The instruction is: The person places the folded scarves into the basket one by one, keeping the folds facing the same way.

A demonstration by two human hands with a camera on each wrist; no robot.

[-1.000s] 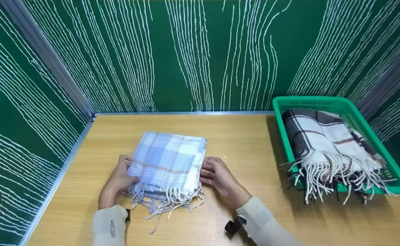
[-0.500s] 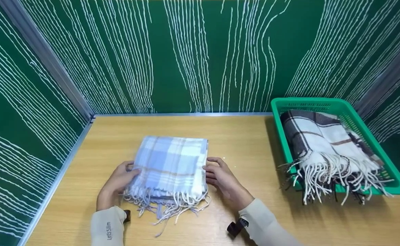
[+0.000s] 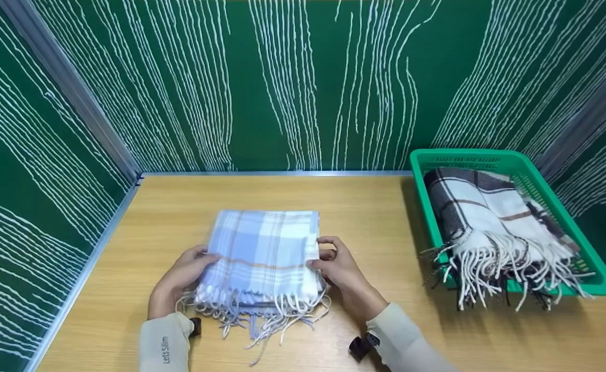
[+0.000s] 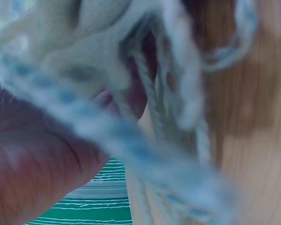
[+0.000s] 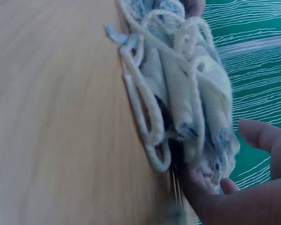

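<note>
A folded blue-and-white plaid scarf [image 3: 261, 250] with fringed ends toward me lies on the wooden table. My left hand [image 3: 181, 276] holds its left edge, thumb over the top and fingers at the side. At the right edge, my right hand [image 3: 347, 276] grips the scarf with its thumb on the upper layer. In the right wrist view, fingers [image 5: 199, 187] of the right hand reach in at the underside of the folded layers. Blurred fringe [image 4: 131, 140] crosses the left wrist view and hides part of the left hand [image 4: 42, 159].
A green plastic basket [image 3: 541, 175] stands at the right of the table [image 3: 365, 206], with a folded brown-and-white plaid scarf [image 3: 481, 204] in it, fringe over the front rim. Green walls [image 3: 261, 103] with white wavy lines enclose the table's back and sides.
The plaid scarf has shifted slightly right and toward me, with both hands moving along. The right thumb has come onto the scarf's top. The basket stays in place.
</note>
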